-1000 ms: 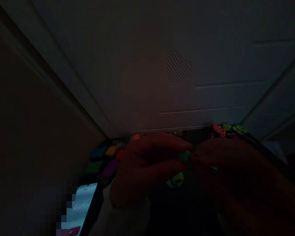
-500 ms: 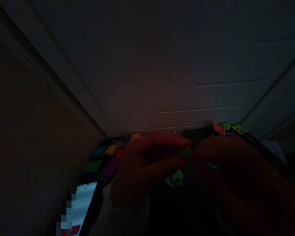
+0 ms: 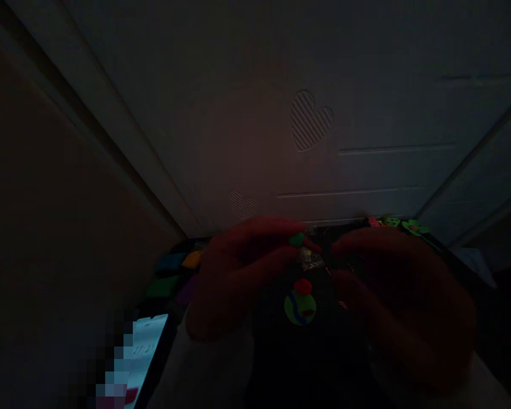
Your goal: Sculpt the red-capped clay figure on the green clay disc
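My left hand (image 3: 242,272) pinches a small green lump of what looks like modelling clay (image 3: 297,239) between thumb and fingertips. A thin reddish piece (image 3: 313,245) sticks out from the lump's right side; I cannot make out what it is. Just to the right, my right hand (image 3: 392,295) has thumb and fingers apart, with nothing visible between them. Below and between the hands lies a flat, round light-green figure (image 3: 298,309) with a blue stripe and a dark red patch. A red piece (image 3: 302,286) sits at its top edge.
Coloured blocks or packs, among them green (image 3: 162,287) and orange (image 3: 192,260), lie at the left. A lit phone (image 3: 147,352) is nearer. Clear wrapping (image 3: 310,260) lies behind the figure. Flower-like shapes (image 3: 415,227) stand at the back right, before a white panel (image 3: 238,113).
My right hand has come away from the green lump and its fingers have parted. My left hand has moved slightly left and up with the lump, uncovering the red piece.
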`<state>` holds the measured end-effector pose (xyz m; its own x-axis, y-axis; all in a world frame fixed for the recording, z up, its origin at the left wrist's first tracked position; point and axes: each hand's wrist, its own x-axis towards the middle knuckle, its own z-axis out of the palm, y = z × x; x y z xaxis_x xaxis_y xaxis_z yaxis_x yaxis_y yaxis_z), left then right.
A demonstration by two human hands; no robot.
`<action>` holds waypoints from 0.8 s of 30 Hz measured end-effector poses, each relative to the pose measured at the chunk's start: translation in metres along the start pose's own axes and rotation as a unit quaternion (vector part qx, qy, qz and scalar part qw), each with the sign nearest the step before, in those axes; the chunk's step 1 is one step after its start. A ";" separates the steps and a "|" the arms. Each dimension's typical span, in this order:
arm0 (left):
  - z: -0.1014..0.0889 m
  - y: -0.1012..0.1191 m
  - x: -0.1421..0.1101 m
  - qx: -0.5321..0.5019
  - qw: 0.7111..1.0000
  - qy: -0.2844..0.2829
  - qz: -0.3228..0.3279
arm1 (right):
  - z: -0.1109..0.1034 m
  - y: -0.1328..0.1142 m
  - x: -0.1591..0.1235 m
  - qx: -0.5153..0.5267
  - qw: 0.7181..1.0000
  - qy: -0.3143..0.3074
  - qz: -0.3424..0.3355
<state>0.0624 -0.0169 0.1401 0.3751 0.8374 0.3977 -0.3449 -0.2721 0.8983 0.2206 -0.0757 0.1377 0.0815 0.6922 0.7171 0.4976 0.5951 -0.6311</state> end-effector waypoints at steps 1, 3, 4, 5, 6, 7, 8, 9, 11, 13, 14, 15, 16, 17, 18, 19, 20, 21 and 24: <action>-0.002 0.000 0.001 0.002 1.000 0.007 -0.001 | 0.000 0.002 0.000 0.004 1.000 -0.002 0.013; -0.004 -0.001 0.002 0.008 1.000 0.017 0.003 | 0.001 0.004 0.000 0.010 0.999 -0.011 0.037; -0.004 -0.002 0.003 0.012 1.000 0.019 0.005 | 0.002 0.006 0.000 0.014 0.999 -0.018 0.045; -0.004 -0.002 0.003 0.015 1.000 0.017 0.004 | 0.004 0.007 0.001 0.020 0.998 -0.028 0.052; -0.004 -0.002 0.003 0.017 1.000 0.013 0.003 | 0.005 0.007 0.001 0.026 0.997 -0.041 0.057; -0.003 -0.003 0.003 0.016 1.000 0.008 0.004 | 0.006 0.008 0.002 0.030 0.996 -0.053 0.060; -0.001 -0.003 0.002 0.014 1.000 0.004 0.008 | 0.007 0.008 0.002 0.031 0.996 -0.063 0.060; 0.000 -0.003 0.002 0.012 1.000 0.001 0.010 | 0.008 0.008 0.003 0.026 0.996 -0.069 0.058; 0.002 -0.003 0.001 0.008 1.000 0.002 0.016 | 0.008 0.006 0.004 0.008 0.996 -0.070 0.051; 0.003 -0.002 0.001 0.011 1.000 0.000 0.018 | 0.007 0.005 0.005 -0.010 0.997 -0.058 0.040; 0.003 -0.002 0.001 0.013 1.000 -0.005 0.016 | 0.007 0.005 0.006 -0.017 0.998 -0.053 0.037; 0.003 -0.002 0.000 0.016 1.000 -0.008 0.013 | 0.007 0.005 0.006 -0.023 0.998 -0.047 0.036; 0.003 -0.002 0.000 0.018 1.000 -0.012 0.010 | 0.007 0.005 0.006 -0.027 0.998 -0.043 0.035; 0.003 -0.002 0.000 0.020 1.000 -0.014 0.007 | 0.007 0.005 0.007 -0.029 0.998 -0.042 0.034; 0.003 -0.001 0.000 0.021 1.000 -0.013 0.003 | 0.007 0.006 0.007 -0.029 0.998 -0.043 0.032; 0.002 -0.001 0.000 0.021 1.000 -0.013 -0.001 | 0.008 0.006 0.007 -0.030 0.998 -0.044 0.029; 0.002 -0.001 0.000 0.020 1.000 -0.012 -0.005 | 0.008 0.006 0.007 -0.031 0.998 -0.042 0.026; 0.002 -0.001 0.000 0.016 1.000 -0.011 -0.007 | 0.008 0.006 0.008 -0.032 0.998 -0.039 0.026; 0.003 0.000 -0.001 0.006 1.000 -0.002 -0.004 | 0.008 0.006 0.007 -0.027 0.998 -0.038 0.036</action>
<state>0.0645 -0.0192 0.1399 0.3808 0.8381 0.3907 -0.3319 -0.2705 0.9037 0.2169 -0.0638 0.1368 0.0536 0.7622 0.6451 0.5393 0.5216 -0.6612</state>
